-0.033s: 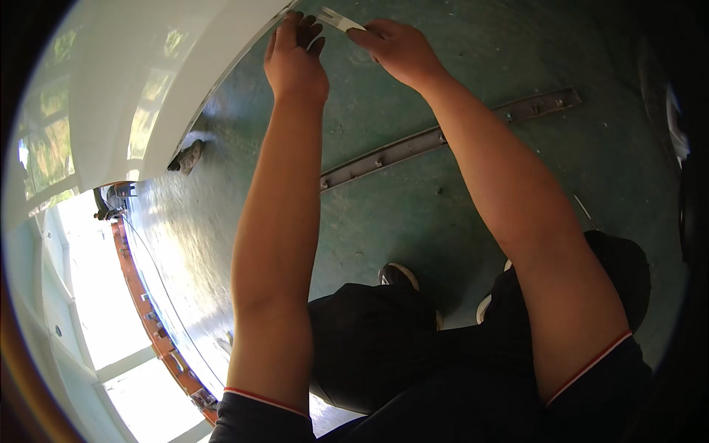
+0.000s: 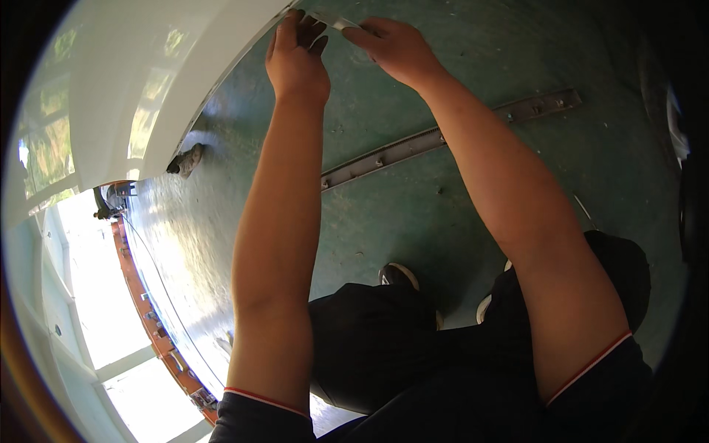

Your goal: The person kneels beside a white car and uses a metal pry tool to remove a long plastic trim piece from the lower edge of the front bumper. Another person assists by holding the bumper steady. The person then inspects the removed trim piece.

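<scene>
At the top of the view, a pale flat pry tool [image 2: 338, 23] is pinched in my right hand [image 2: 399, 48]. Its far end points toward my left hand [image 2: 297, 63], partly behind the fingers. In the moment just before, that end shows as a fork. My left hand is raised to the lower edge of a glossy white vehicle body panel [image 2: 148, 74]. Its fingers are bent and apart, with tips at the edge; nothing shows in them. What lies behind those fingertips is hidden.
On the green floor [image 2: 369, 229] behind my forearms lies a long dark trim strip [image 2: 399, 150] with small clips. A thin rod [image 2: 586, 210] lies by my right knee. A rough grey-brown object [image 2: 187, 159] sits below the panel. My shoe [image 2: 399, 275] is beneath me.
The pry tool has moved slightly left, so its forked end now goes behind my left fingers. My right hand has shifted a little left; the left hand is almost unmoved.
</scene>
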A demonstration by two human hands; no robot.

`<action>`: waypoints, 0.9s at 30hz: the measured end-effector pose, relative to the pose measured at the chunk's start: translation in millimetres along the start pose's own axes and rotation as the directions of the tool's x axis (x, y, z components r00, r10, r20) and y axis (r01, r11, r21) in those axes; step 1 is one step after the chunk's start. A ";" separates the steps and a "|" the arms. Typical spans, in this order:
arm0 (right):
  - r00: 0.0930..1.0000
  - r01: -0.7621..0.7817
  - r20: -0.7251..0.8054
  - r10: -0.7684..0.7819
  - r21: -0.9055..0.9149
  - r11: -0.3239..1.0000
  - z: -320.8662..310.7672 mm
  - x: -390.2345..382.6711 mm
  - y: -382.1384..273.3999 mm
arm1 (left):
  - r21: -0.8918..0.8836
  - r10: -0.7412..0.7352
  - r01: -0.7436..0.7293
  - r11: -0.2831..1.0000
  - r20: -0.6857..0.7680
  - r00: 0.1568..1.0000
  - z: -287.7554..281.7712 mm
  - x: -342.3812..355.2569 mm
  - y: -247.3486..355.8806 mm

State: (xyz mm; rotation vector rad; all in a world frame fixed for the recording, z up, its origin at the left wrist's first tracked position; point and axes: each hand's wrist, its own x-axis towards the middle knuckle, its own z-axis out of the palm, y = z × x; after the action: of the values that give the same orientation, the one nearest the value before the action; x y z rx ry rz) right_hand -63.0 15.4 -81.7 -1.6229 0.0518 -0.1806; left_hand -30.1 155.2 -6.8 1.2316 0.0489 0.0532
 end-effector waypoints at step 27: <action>0.906 0.254 -0.159 -0.392 -0.536 0.805 10.8 19.5 -34.6 | -0.091 -0.012 0.043 0.995 0.324 0.946 -16.3 37.0 -9.9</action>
State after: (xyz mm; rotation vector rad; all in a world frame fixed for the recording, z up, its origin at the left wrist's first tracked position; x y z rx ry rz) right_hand -44.9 25.5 -46.2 -2.1206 0.0217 -0.7029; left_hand 5.8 169.7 -21.8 1.1293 -0.2204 -0.1699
